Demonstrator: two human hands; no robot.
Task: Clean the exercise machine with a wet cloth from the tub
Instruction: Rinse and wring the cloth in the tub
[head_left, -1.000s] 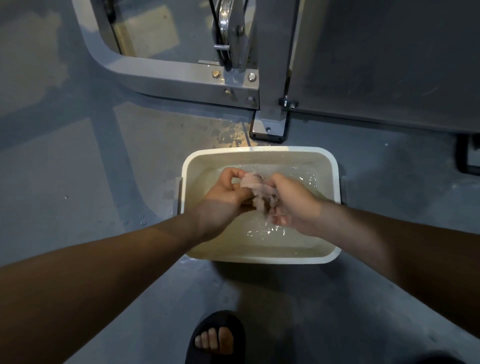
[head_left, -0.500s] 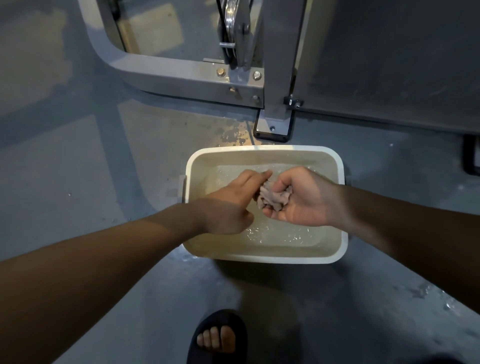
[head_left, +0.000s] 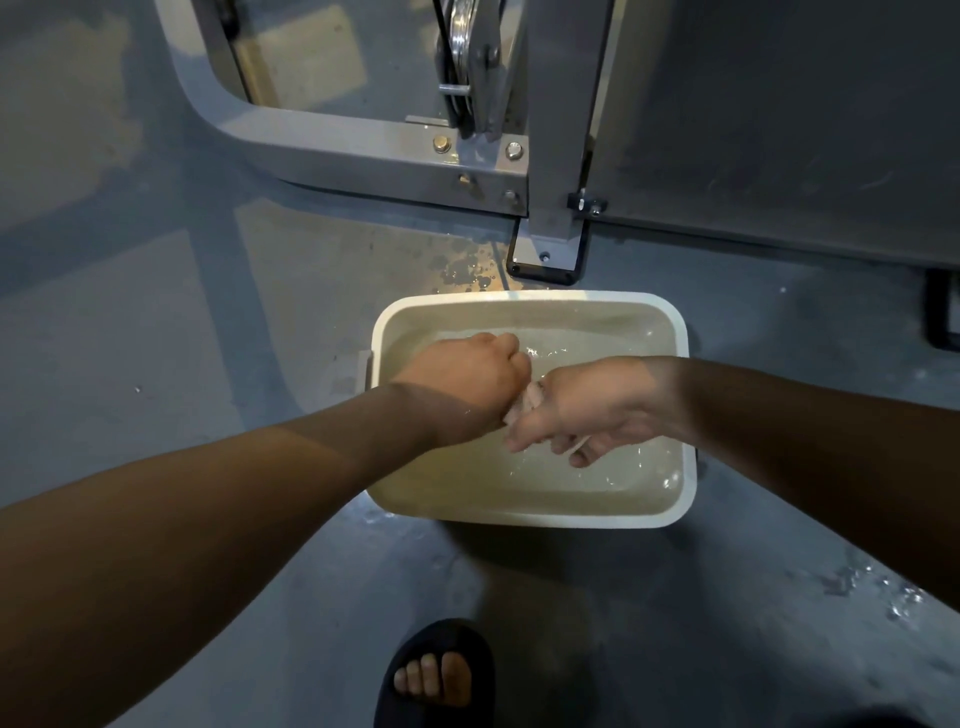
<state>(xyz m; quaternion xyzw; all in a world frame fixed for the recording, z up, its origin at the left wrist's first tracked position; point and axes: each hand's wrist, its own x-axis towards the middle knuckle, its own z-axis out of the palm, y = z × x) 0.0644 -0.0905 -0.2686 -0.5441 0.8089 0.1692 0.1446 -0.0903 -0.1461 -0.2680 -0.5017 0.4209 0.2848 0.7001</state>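
A white rectangular tub (head_left: 530, 301) half full of water stands on the grey floor in front of me. Over the water, my left hand (head_left: 467, 374) is clenched into a fist around one end of a small pinkish wet cloth (head_left: 527, 402). My right hand (head_left: 587, 410) grips the other end, thumb side toward the left fist, and the cloth shows only as a short bunch between the two hands. The grey steel frame of the exercise machine (head_left: 363, 150) runs across the floor just beyond the tub, with a pulley (head_left: 462, 47) above it.
The machine's bolted foot plate (head_left: 545, 260) sits right behind the tub, with water drops on the floor beside it. A large grey panel (head_left: 779, 119) fills the upper right. My sandalled foot (head_left: 436, 675) stands near the bottom edge. More splashes lie at the right.
My left hand has gone from flat fingers on the cloth to a tight fist around it. My right hand has turned over, and both hands now squeeze the cloth between them.
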